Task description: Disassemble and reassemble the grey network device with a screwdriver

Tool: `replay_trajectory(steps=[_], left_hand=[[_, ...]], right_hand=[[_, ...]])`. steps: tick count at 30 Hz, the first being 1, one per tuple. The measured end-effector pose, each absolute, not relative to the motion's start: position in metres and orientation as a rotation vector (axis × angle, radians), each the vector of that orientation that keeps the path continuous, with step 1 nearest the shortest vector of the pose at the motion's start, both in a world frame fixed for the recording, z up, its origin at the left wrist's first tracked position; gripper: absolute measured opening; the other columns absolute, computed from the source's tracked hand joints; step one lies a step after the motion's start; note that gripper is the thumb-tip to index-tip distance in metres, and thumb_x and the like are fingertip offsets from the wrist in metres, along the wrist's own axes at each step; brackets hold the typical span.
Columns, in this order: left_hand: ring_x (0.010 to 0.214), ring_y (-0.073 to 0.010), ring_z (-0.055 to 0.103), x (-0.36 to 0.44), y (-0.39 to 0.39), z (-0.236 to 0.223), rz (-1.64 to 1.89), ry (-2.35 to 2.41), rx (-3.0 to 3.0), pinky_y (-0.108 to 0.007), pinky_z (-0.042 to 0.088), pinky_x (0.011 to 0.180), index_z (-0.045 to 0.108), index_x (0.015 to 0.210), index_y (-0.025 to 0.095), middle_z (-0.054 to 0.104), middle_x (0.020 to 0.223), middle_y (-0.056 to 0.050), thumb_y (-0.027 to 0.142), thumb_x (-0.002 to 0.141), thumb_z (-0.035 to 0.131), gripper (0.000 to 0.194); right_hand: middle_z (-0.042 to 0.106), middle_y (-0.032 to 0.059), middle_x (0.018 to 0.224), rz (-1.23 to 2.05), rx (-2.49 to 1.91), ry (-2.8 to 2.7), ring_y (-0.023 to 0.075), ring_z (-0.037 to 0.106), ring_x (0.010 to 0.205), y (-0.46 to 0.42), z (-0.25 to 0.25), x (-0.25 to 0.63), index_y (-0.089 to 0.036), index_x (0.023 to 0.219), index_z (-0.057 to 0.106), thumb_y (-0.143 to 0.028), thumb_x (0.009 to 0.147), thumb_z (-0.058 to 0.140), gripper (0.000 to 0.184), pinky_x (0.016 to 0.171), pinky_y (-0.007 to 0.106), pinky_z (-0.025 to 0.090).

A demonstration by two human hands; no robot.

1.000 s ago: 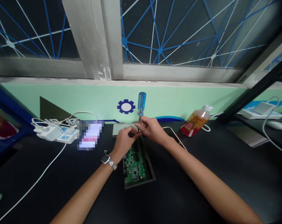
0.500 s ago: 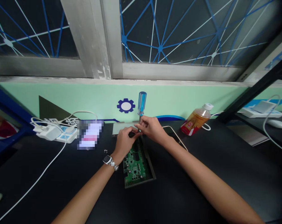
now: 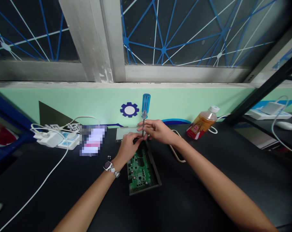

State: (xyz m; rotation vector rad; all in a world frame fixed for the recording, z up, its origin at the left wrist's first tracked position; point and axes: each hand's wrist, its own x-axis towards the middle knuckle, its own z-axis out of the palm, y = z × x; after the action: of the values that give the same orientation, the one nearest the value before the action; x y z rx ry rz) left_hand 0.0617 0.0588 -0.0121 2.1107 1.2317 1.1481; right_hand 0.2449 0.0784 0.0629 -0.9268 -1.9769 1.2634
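A screwdriver (image 3: 146, 104) with a clear blue handle stands nearly upright over the far end of a green circuit board (image 3: 140, 172). My right hand (image 3: 159, 131) grips its metal shaft between thumb and fingers, below the handle. Close to the screwdriver's tip, my left hand (image 3: 128, 147) has its fingers pinched together; what lies between them is hidden. The board sits in a dark metal frame (image 3: 154, 164) on the black table. Behind the hands, a pale flat plate (image 3: 121, 134) is partly covered.
Small screws (image 3: 109, 158) lie left of my left wrist. A phone with a blurred screen (image 3: 94, 140) and a white power strip (image 3: 68, 140) are further left. On the right stand a drink bottle (image 3: 201, 124) and a pale-edged, partly hidden object (image 3: 177, 154).
The fingers of my right hand have loosened and shifted along the screwdriver's shaft, now more stretched out. The screwdriver stays upright. My left hand is nearly in the same place.
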Motion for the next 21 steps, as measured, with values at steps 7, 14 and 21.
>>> replay_trajectory(steps=[7, 14, 21], left_hand=[[0.104, -0.0248, 0.068, 0.064, 0.056, -0.008, 1.223, 1.193, 2.028, -0.038, 0.052, 0.091, 0.069, 0.107, 0.020, 0.073, 0.109, -0.010, 0.029, 0.091, 0.064, 0.019], [0.087, -0.0213, 0.070, 0.071, 0.053, -0.012, 1.360, 1.198, 1.828, -0.034, 0.056, 0.081, 0.066, 0.093, 0.019, 0.073, 0.091, -0.006, 0.036, 0.085, 0.072, 0.020], [0.078, -0.0192, 0.070, 0.075, 0.053, -0.015, 1.381, 1.203, 1.771, -0.031, 0.056, 0.076, 0.066, 0.084, 0.019, 0.073, 0.083, -0.003, 0.037, 0.085, 0.071, 0.018]], right_hand=[[0.070, 0.0025, 0.077, 1.068, -0.959, -1.987, 0.0131, 0.068, 0.061, 0.079, 0.059, 0.242, -0.016, 0.092, 0.064, -0.029, 0.090, 0.061, 0.013, 0.060, 0.025, 0.052], [0.068, 0.0003, 0.067, 0.802, -1.056, -1.958, 0.0123, 0.064, 0.055, 0.077, 0.056, 0.237, -0.018, 0.079, 0.059, -0.031, 0.085, 0.067, 0.016, 0.055, 0.024, 0.046], [0.064, -0.0013, 0.063, 0.640, -1.132, -1.910, 0.0125, 0.060, 0.058, 0.079, 0.046, 0.229, -0.020, 0.074, 0.054, -0.034, 0.082, 0.070, 0.023, 0.056, 0.023, 0.044]])
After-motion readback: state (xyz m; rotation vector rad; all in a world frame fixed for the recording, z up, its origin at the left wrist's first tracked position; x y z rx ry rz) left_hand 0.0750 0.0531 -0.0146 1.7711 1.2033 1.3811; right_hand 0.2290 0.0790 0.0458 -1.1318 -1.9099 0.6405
